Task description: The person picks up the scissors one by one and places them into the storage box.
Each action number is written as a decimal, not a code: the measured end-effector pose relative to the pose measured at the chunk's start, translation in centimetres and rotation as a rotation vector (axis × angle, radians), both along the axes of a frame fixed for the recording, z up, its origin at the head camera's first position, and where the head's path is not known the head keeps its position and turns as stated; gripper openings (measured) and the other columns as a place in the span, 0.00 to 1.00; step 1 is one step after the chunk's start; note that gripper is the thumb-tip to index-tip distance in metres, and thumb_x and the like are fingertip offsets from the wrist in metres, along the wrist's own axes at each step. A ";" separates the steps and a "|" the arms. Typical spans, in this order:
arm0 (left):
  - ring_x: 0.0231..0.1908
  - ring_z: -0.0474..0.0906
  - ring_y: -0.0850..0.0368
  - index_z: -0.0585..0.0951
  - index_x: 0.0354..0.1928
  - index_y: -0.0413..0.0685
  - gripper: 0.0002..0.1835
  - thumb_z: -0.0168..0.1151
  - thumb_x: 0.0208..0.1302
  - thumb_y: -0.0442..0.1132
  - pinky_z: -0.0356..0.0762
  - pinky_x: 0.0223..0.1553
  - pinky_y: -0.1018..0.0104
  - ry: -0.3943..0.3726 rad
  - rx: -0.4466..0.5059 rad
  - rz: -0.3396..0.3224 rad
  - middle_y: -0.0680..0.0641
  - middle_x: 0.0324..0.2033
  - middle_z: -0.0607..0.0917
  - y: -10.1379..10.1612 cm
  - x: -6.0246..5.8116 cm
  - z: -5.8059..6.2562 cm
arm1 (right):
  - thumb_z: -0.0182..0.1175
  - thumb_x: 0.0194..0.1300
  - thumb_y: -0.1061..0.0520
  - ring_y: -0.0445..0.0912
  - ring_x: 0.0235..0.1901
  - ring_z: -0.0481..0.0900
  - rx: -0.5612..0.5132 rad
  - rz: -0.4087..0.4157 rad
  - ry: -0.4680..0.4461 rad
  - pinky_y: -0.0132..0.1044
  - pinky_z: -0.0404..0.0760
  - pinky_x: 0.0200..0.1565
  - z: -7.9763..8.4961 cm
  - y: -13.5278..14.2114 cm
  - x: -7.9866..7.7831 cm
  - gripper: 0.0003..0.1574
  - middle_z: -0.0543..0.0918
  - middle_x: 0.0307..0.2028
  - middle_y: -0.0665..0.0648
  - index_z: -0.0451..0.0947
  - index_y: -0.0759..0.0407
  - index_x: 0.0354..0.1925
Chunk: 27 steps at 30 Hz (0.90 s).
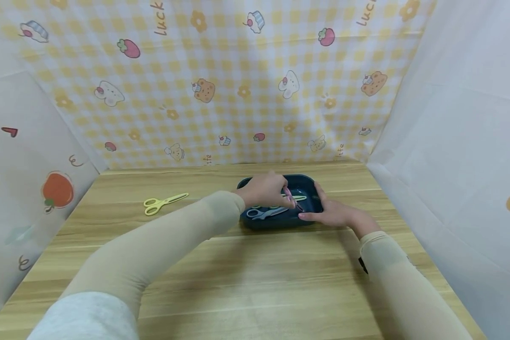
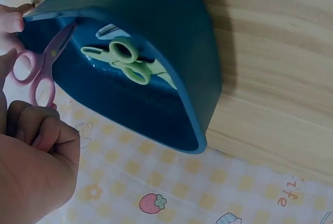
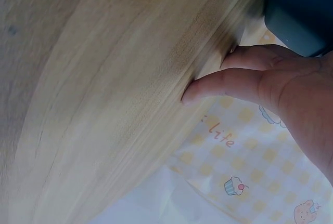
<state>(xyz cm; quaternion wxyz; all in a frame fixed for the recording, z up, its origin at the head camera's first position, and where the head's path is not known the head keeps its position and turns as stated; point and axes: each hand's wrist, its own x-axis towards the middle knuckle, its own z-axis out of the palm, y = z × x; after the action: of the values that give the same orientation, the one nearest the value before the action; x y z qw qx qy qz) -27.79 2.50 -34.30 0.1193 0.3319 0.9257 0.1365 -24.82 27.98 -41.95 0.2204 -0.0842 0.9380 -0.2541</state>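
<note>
My left hand (image 1: 264,190) reaches over a dark blue plastic box (image 1: 255,225) and grips pink-handled scissors (image 2: 50,53) by the handle loops. Their blades point down into the box, inside its rim. Grey-blue scissors (image 1: 267,213) lie in the box below that hand. Light green scissors (image 2: 124,52) are also in it, partly hidden by the near wall in the left wrist view. My right hand (image 1: 333,212) holds the box's right end, thumb at the front rim and fingers along the side. In the right wrist view, two of its fingers (image 3: 229,82) reach down to the table.
Yellow scissors (image 1: 165,202) lie on the wooden table (image 1: 255,288), left of the box. A yellow checked cloth (image 1: 238,113) with printed cartoons hangs behind the table. White sheets (image 1: 454,123) stand along both sides.
</note>
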 end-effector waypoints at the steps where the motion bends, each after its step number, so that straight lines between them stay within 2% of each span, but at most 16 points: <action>1: 0.34 0.81 0.60 0.89 0.40 0.58 0.15 0.73 0.66 0.60 0.79 0.34 0.68 0.000 -0.006 0.005 0.56 0.39 0.88 0.0 0.1 -0.1 | 0.57 0.64 0.14 0.74 0.78 0.61 0.000 0.001 0.000 0.68 0.60 0.77 0.0 0.0 0.0 0.84 0.51 0.81 0.79 0.11 0.48 0.83; 8: 0.35 0.78 0.56 0.85 0.42 0.52 0.20 0.75 0.64 0.60 0.77 0.35 0.63 -0.047 -0.115 0.039 0.53 0.36 0.84 -0.5 -0.1 -0.9 | 0.58 0.63 0.14 0.74 0.79 0.59 -0.003 -0.008 -0.008 0.68 0.59 0.78 0.0 -0.1 0.1 0.85 0.50 0.81 0.80 0.11 0.46 0.83; 15: 0.31 0.75 0.57 0.84 0.44 0.53 0.19 0.74 0.66 0.59 0.69 0.32 0.63 -0.051 -0.209 0.025 0.53 0.33 0.79 -1.0 -0.9 -2.8 | 0.57 0.63 0.14 0.75 0.78 0.60 0.000 -0.011 -0.008 0.68 0.60 0.78 0.1 -0.2 0.1 0.85 0.51 0.81 0.79 0.11 0.47 0.83; 19: 0.35 0.78 0.56 0.84 0.50 0.52 0.22 0.74 0.67 0.59 0.71 0.35 0.62 -0.030 -0.226 0.020 0.52 0.36 0.82 -1.2 -1.1 -3.5 | 0.58 0.63 0.14 0.74 0.79 0.59 -0.002 -0.015 -0.007 0.68 0.59 0.78 0.1 -0.2 0.0 0.85 0.51 0.81 0.79 0.11 0.48 0.83; 23: 0.33 0.77 0.57 0.84 0.47 0.52 0.19 0.73 0.68 0.58 0.71 0.33 0.62 -0.050 -0.220 0.022 0.53 0.35 0.81 -1.1 -1.3 -3.8 | 0.58 0.63 0.14 0.75 0.78 0.60 -0.002 -0.015 -0.005 0.68 0.59 0.78 0.1 -0.2 0.0 0.85 0.51 0.81 0.80 0.12 0.49 0.83; 27: 0.30 0.75 0.57 0.84 0.42 0.53 0.18 0.73 0.68 0.59 0.69 0.31 0.62 -0.051 -0.211 0.029 0.53 0.30 0.77 -1.3 -1.3 -3.5 | 0.59 0.63 0.15 0.75 0.78 0.59 -0.009 -0.013 -0.004 0.68 0.58 0.78 0.1 -0.2 0.1 0.85 0.50 0.81 0.80 0.12 0.49 0.83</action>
<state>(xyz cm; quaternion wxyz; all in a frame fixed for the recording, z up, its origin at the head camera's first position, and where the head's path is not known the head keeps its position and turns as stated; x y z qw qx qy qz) -29.07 1.18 -37.79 0.1753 0.3006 0.9362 0.0487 -24.72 27.83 -41.89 0.2200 -0.0787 0.9369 -0.2601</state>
